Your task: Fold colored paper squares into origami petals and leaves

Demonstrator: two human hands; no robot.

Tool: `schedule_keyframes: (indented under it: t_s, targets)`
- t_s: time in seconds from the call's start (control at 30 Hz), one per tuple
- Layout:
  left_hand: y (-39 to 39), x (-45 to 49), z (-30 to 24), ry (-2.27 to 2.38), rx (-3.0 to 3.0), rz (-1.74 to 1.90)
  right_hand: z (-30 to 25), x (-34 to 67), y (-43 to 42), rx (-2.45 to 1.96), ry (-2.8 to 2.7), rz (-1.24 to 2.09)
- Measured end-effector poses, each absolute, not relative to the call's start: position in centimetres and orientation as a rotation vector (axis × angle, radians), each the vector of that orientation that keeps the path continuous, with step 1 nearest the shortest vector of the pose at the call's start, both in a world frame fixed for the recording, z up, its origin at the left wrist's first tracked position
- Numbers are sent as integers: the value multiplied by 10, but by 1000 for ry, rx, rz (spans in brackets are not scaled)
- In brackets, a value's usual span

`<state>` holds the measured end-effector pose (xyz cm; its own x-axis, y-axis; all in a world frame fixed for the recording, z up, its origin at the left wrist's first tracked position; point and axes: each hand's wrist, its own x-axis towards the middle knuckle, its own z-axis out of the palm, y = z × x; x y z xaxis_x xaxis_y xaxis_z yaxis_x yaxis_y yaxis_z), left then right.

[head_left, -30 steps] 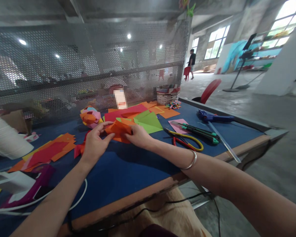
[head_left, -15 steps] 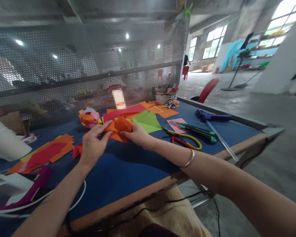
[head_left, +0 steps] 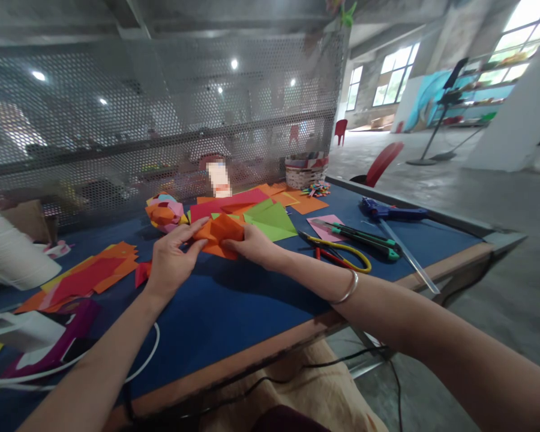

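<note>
An orange piece of paper (head_left: 221,233), partly folded, is held just above the blue table between my two hands. My left hand (head_left: 173,255) pinches its left edge between thumb and fingers. At the right edge, my right hand (head_left: 254,246) grips it with the thumb in front and the fingers mostly hidden behind. Beyond the paper lie green sheets (head_left: 272,221) and a red sheet (head_left: 227,204). A small red folded piece (head_left: 141,273) rests beside my left wrist. Behind my left hand sits a multicoloured paper ball (head_left: 165,211).
On the right lie scissors (head_left: 339,252), a green and black utility knife (head_left: 369,239) and a blue glue gun (head_left: 391,211) with a clear glue stick. A woven basket (head_left: 306,171) stands at the back. Paper strips (head_left: 87,275), stacked white cups (head_left: 15,249) and a purple power strip (head_left: 58,336) are left.
The view has shifted slightly, moving the scene a little to the right. Both hands keep their hold on the orange paper, with hardly any change in its shape.
</note>
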<state>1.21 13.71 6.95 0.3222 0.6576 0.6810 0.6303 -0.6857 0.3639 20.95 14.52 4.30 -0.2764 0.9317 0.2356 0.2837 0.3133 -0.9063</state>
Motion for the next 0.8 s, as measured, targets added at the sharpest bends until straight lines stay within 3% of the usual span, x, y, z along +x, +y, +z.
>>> schedule_keyframes:
  t_s: [0.8]
  targets:
    - [141,8,66,1336,2663,1248,33,210,154,-996,-1745,955]
